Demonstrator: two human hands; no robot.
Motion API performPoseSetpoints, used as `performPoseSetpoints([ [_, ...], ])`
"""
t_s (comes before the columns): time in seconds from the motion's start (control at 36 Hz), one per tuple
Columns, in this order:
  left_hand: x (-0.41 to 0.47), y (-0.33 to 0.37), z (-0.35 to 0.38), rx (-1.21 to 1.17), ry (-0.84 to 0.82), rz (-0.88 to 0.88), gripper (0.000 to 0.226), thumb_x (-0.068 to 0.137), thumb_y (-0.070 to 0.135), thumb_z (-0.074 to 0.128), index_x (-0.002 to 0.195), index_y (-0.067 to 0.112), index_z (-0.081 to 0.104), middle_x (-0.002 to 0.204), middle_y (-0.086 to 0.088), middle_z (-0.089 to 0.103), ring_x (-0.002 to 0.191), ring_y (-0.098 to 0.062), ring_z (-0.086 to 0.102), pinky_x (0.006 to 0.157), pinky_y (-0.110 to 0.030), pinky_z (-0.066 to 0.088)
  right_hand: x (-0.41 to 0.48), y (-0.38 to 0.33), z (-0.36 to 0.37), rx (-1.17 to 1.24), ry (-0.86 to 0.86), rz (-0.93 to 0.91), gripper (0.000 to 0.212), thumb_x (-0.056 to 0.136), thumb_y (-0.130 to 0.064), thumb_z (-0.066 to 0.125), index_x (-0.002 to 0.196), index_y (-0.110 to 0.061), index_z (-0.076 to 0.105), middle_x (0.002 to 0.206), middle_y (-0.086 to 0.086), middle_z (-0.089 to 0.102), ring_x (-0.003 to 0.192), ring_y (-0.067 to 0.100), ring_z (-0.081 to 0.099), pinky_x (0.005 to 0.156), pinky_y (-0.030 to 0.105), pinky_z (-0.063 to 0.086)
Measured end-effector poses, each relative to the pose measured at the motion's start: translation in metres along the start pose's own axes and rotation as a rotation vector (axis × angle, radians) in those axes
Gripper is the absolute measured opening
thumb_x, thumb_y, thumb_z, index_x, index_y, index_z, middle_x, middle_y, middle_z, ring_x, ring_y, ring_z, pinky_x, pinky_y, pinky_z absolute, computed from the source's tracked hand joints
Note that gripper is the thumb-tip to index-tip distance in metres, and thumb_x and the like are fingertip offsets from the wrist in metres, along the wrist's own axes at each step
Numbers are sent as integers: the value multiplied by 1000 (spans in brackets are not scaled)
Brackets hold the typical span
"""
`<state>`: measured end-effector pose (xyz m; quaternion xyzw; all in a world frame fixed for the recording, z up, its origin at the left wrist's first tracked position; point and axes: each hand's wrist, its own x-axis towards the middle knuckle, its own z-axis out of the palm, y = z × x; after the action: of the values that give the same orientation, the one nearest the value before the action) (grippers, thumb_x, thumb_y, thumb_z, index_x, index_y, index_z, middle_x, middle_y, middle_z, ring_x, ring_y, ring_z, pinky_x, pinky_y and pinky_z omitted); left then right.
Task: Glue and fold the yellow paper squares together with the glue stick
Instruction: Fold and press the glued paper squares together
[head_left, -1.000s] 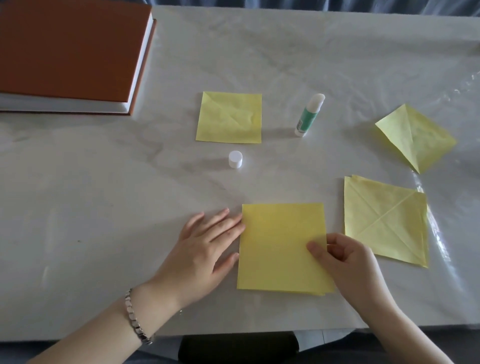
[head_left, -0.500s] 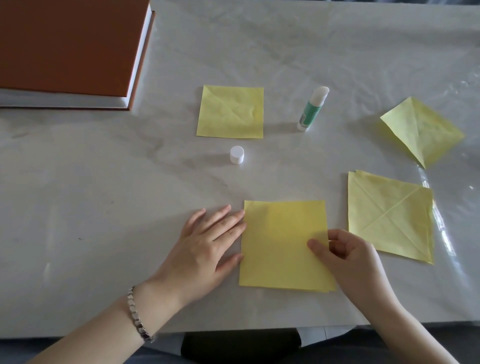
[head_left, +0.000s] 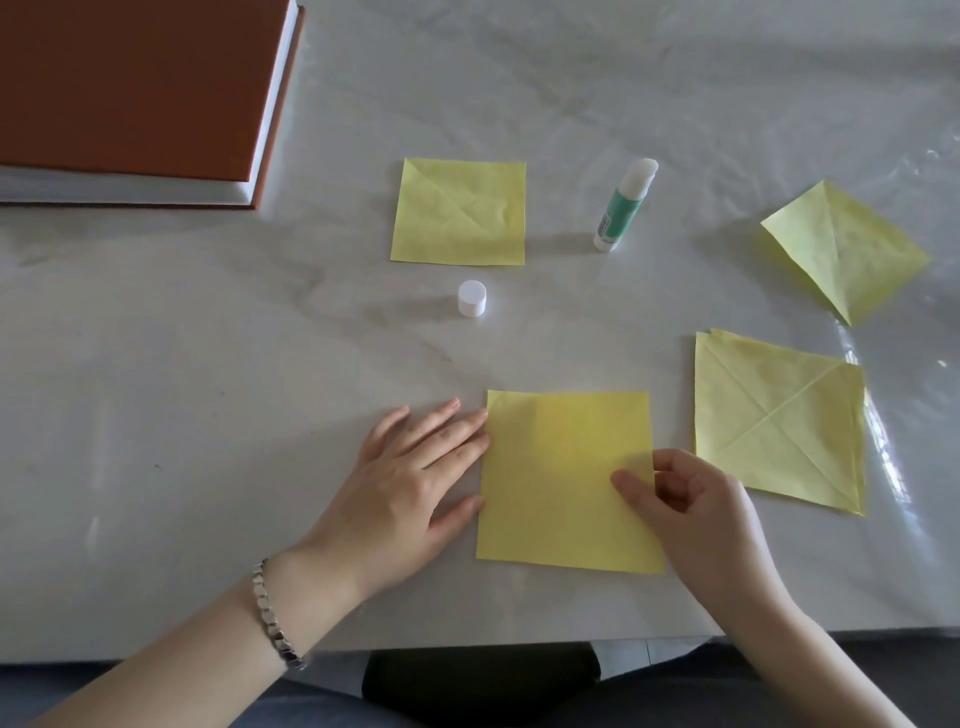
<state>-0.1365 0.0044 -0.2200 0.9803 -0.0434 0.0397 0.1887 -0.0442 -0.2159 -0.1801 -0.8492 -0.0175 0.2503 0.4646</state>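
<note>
I am seeing my left hand (head_left: 410, 488) lying flat on the white marbled desk (head_left: 208, 415), fingers (head_left: 441, 431) spread loosely, their tips touching the left edge of the nearest plain yellow paper square (head_left: 561, 483). My right hand (head_left: 696, 514) is pinching that square's right edge between thumb and curled fingers. Just to the right, a creased yellow square (head_left: 779, 421) is lying flat. Farther back, a small white cap (head_left: 472, 298) is standing, then another creased yellow sheet (head_left: 460, 212), the uncapped green-and-white glue stick (head_left: 623, 205) upright beside it, and a folded yellow diamond-shaped piece (head_left: 847, 249) at right. A brown hardcover book (head_left: 130, 88) is sitting far left.
</note>
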Motion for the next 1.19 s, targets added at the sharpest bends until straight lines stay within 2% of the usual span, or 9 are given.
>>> performPoseSetpoints([
  [0.39,2,4,-1,36,9,-31,45,83,36,44,114,12,65,131,-1,57,126,-17,40,101,-43,29,1,5,1,-33,10,-44,5,80,-26,67,76,-25,66,74,14,68,76,39,62,72,50,52],
  [0.5,5,16,-2,76,31,-83,42,84,38,43,103,11,69,125,-3,61,121,-22,52,97,-46,42,1,5,2,-53,19,-65,6,80,-26,67,75,-25,65,74,13,68,75,37,61,71,48,52],
  [0.64,18,30,4,139,85,-124,38,84,38,43,79,8,66,120,-10,63,112,-28,59,90,-43,46,1,8,3,-87,30,-85,7,80,-27,67,77,-22,65,72,14,66,72,37,60,68,47,51],
  [0.81,30,41,19,214,131,-154,29,78,24,43,74,4,63,111,-17,67,104,-30,64,81,-43,53,1,8,4,-103,43,-95,5,81,-25,67,78,-23,64,70,13,65,70,33,59,62,39,50],
  [0.89,30,42,26,258,150,-154,29,77,20,44,81,2,66,110,-19,66,104,-32,64,81,-44,52,2,10,4,-104,43,-93,7,81,-26,67,76,-23,64,65,11,63,62,29,55,57,33,47],
  [0.94,29,40,27,268,162,-147,35,77,20,43,91,1,69,111,-21,65,105,-34,63,82,-45,52,2,9,4,-112,42,-98,9,81,-26,67,74,-23,62,55,4,54,49,14,43,48,18,37],
  [0.97,29,40,27,269,166,-138,37,77,20,42,95,2,69,112,-22,65,105,-35,62,82,-46,52,2,9,4,-115,43,-95,9,81,-26,67,73,-23,62,53,3,50,47,9,39,46,15,34],
  [1.11,28,39,25,260,136,-126,44,76,21,41,108,9,70,114,-22,63,108,-36,61,87,-49,49,3,9,4,-146,60,-79,10,81,-25,68,76,-22,60,45,-9,41,44,4,39,44,11,33],
  [1.19,28,40,23,241,113,-107,45,77,21,39,108,6,69,120,-21,61,114,-33,57,96,-46,42,4,5,2,-161,64,-64,8,81,-29,66,81,-24,61,55,-7,51,47,7,44,46,11,37],
])
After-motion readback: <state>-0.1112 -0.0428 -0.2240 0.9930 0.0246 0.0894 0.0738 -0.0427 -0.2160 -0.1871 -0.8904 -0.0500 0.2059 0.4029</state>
